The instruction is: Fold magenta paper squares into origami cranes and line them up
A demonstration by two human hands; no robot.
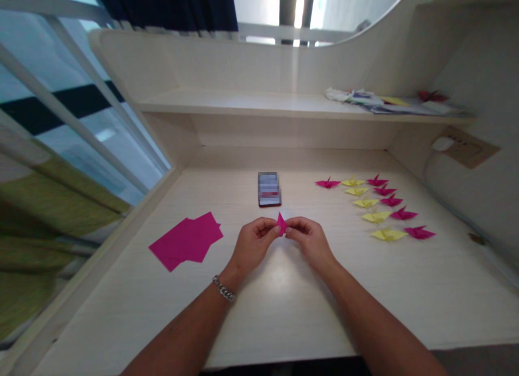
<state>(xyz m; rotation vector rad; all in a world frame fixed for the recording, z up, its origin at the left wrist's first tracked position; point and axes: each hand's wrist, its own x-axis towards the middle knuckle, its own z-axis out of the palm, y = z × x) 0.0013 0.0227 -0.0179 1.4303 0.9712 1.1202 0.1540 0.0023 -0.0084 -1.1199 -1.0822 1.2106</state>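
Observation:
A small folded piece of pink paper [281, 223] is held above the desk between both hands, one pointed end upward. My left hand [254, 238] pinches its left side between thumb and fingers. On the other side, my right hand [310, 240] grips the right edge in the same way. The fingertips hide the lower folds. Just beyond the hands lies a phone [269, 188] with its screen lit. Flat sheets of pink paper [184, 241] overlap to the left of my left hand.
Folded yellow paper cranes [376, 216] and pink paper cranes [402, 213] stand in rows at the right. Papers [377, 99] lie on the shelf [243, 103] at the back. A cable [450, 211] runs from the wall socket [470, 147] along the right side. White rails [81, 95] border the left.

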